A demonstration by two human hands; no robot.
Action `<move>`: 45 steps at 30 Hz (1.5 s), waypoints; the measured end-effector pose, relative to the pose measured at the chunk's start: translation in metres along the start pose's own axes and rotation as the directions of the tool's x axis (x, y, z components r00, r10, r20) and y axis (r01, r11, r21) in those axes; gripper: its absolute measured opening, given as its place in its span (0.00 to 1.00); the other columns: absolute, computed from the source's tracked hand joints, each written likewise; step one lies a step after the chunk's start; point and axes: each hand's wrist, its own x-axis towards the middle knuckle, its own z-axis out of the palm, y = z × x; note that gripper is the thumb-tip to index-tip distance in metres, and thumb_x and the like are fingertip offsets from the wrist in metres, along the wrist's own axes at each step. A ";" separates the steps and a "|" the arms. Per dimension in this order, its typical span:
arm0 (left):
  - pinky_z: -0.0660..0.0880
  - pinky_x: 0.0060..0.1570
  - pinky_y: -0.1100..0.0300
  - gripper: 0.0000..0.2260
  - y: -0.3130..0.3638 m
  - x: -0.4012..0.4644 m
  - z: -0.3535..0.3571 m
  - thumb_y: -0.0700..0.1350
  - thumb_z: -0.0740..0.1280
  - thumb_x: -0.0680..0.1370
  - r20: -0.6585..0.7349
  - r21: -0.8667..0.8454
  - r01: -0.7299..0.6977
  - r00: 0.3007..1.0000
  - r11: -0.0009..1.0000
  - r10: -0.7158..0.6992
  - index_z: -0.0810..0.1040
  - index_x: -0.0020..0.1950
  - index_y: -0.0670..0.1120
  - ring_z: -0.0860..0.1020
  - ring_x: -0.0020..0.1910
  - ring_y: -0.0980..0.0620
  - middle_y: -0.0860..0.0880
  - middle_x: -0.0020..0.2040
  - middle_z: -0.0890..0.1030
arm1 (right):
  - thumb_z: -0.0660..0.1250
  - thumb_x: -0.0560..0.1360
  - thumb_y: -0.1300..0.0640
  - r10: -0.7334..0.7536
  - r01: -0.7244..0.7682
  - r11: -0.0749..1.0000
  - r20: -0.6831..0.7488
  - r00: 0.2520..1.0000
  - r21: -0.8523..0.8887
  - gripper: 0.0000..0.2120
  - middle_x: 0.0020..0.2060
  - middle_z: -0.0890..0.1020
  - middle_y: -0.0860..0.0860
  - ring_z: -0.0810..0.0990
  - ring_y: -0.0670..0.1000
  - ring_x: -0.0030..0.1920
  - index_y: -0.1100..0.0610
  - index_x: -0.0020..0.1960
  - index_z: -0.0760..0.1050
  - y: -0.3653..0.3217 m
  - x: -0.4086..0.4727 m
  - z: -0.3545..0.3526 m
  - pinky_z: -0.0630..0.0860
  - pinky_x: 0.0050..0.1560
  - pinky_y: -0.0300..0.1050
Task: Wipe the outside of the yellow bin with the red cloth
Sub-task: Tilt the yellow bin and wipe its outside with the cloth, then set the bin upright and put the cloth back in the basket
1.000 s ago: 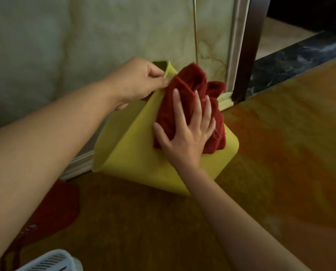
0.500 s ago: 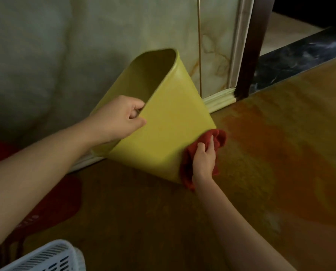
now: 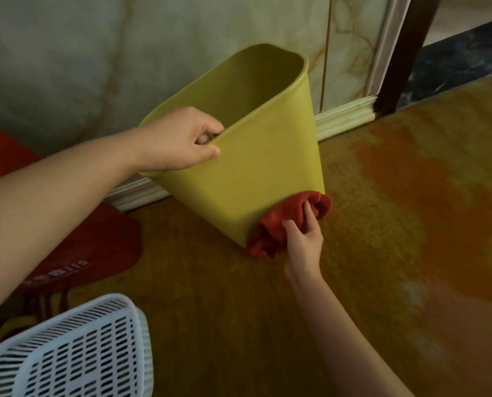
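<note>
We hold the yellow bin (image 3: 256,167) tilted on the orange-brown floor (image 3: 411,224), close to the marble wall (image 3: 67,53) and its pale skirting board (image 3: 345,116). The open mouth leans up and away from us, and the base is raised toward our right side. Our left hand (image 3: 178,140) is closed on the near rim, thumb outside on the wall of the bin and fingers curled over the edge into the opening. Our right hand (image 3: 302,239) is closed on the bunched red cloth (image 3: 284,222) and presses it against the bottom edge of the bin, where the side wall meets the base. We judge that the wipe has reached the lowest part of the outside.

From here the risks lie mostly in the grip and the tilt. The bin looks like smooth, thin plastic, held by one rim pinch only; if our right hand pushes hard at the base, the rim could twist out of our left hand and the bin could drop or roll toward the wall. The cloth is wadded, not spread, so it may touch only a narrow strip and leave patches unwiped. It also hangs close to the floor and could drag there, picking up dirt that we would then smear back on. The white slotted basket (image 3: 75,353) and a dark red object (image 3: 95,247) lie near our left arm, well apart from the bin.
</note>
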 end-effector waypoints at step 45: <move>0.75 0.47 0.44 0.29 -0.059 -0.185 0.133 0.61 0.55 0.75 0.653 -0.747 0.529 0.699 -0.403 -0.292 0.68 0.67 0.42 0.76 0.57 0.39 0.37 0.68 0.71 | 0.63 0.69 0.70 0.263 -0.058 0.953 0.712 0.651 -0.299 0.17 0.37 0.79 0.53 0.76 0.46 0.36 0.58 0.54 0.80 -0.074 -0.145 0.043 0.73 0.39 0.36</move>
